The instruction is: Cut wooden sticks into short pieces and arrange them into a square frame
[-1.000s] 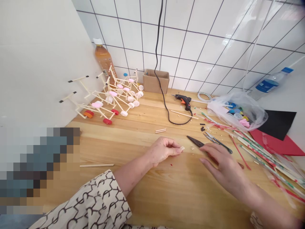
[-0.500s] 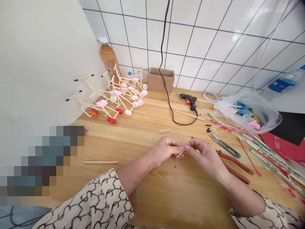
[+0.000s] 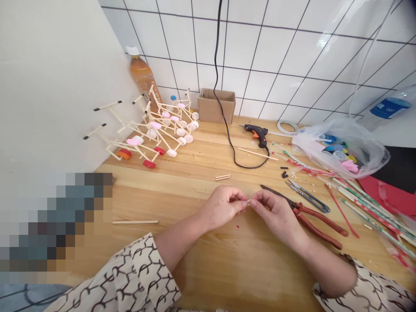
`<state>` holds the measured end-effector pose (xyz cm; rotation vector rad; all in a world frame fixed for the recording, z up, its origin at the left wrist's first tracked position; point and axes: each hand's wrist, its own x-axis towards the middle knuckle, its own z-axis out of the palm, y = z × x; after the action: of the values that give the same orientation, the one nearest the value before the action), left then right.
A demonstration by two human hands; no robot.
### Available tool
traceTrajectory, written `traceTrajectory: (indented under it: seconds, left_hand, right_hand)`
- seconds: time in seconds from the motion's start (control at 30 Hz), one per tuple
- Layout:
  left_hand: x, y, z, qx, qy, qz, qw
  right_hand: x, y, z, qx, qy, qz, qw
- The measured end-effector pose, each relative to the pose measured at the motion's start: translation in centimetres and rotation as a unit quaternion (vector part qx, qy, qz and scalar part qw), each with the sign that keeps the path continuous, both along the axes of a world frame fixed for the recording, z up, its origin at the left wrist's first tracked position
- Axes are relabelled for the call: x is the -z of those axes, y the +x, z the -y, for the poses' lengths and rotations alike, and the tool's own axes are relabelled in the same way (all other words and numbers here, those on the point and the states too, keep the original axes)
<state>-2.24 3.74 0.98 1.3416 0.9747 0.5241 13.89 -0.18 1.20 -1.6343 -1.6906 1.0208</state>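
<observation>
My left hand (image 3: 222, 207) and my right hand (image 3: 272, 213) meet above the wooden tabletop (image 3: 208, 247). Their fingertips pinch a small pale wooden stick (image 3: 249, 202), mostly hidden by my fingers. Just beyond my right hand lie red-handled pliers (image 3: 313, 219), their dark jaws pointing left, apart from the hand. Further right are black-handled scissors (image 3: 308, 197). A short pair of wooden sticks (image 3: 222, 177) lies beyond my hands.
At the back left stand stick models with bottle-cap wheels (image 3: 156, 130). A glue gun (image 3: 255, 133), its black cord, a cardboard box (image 3: 216, 106) and a plastic bag of caps (image 3: 338, 147) stand behind. Striped strips (image 3: 367, 208) lie right.
My right hand has moved left from above the pliers to join my left hand, and the small stick is now pinched between them. The pliers now lie uncovered.
</observation>
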Motion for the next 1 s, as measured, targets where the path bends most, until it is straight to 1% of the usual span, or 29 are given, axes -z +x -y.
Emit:
traceTrajectory:
  seconds: [0.1,0.23,0.3,0.33,0.4,0.43,0.5,0.57,0.63,0.67,0.73,0.8,0.87,0.93,1.0]
  left_hand:
    - [0.0,0.1,0.1,-0.003,0.022,-0.021,1.000]
    - [0.1,0.2,0.3,0.001,0.030,-0.040,0.999]
    - [0.1,0.2,0.3,0.000,0.059,-0.068,0.996]
    - [0.1,0.2,0.3,-0.001,0.090,-0.090,0.992]
    - [0.0,-0.1,0.2,0.001,0.181,-0.154,0.971]
    - [0.0,-0.2,0.2,0.006,0.233,-0.193,0.953]
    - [0.0,-0.6,0.0,0.028,0.322,-0.269,0.907]
    - [0.2,-0.9,-0.1,0.059,0.367,-0.327,0.869]
    - [0.3,-1.0,-0.1,0.082,0.379,-0.359,0.849]
    - [0.3,-1.0,-0.2,0.085,0.378,-0.367,0.846]
    - [0.3,-1.1,-0.4,0.073,0.366,-0.371,0.850]
    - [0.1,-1.4,-0.9,0.044,0.352,-0.363,0.862]
    - [0.0,-1.8,-1.6,0.002,0.348,-0.352,0.869]
    - [-0.1,-2.3,-2.4,-0.034,0.355,-0.351,0.866]
    - [0.2,-2.8,-3.2,-0.051,0.362,-0.359,0.859]
  right_hand:
    - [0.1,-0.1,0.1,-0.001,0.012,0.014,1.000]
    - [0.1,-0.2,0.2,-0.001,0.023,0.009,1.000]
    - [0.2,-0.2,0.2,0.005,0.028,0.007,1.000]
    - [0.2,-0.1,0.2,0.007,0.030,0.007,1.000]
    - [0.3,-0.1,0.3,0.012,0.032,0.005,0.999]
    - [0.4,-0.1,0.3,0.015,0.033,0.003,0.999]
    - [0.5,0.0,0.3,0.020,0.035,0.000,0.999]
    - [0.7,0.0,0.3,0.023,0.040,-0.001,0.999]
    - [0.9,0.0,0.3,0.022,0.047,-0.001,0.999]
    - [0.9,0.0,0.3,0.021,0.049,-0.001,0.999]
    - [1.1,0.0,0.3,0.020,0.054,-0.002,0.998]
    - [1.1,0.0,0.3,0.021,0.056,-0.004,0.998]
    - [1.2,0.0,0.3,0.023,0.058,-0.007,0.998]
    - [1.2,-0.1,0.3,0.023,0.061,-0.008,0.998]
    - [1.2,-0.1,0.3,0.023,0.066,-0.007,0.998]
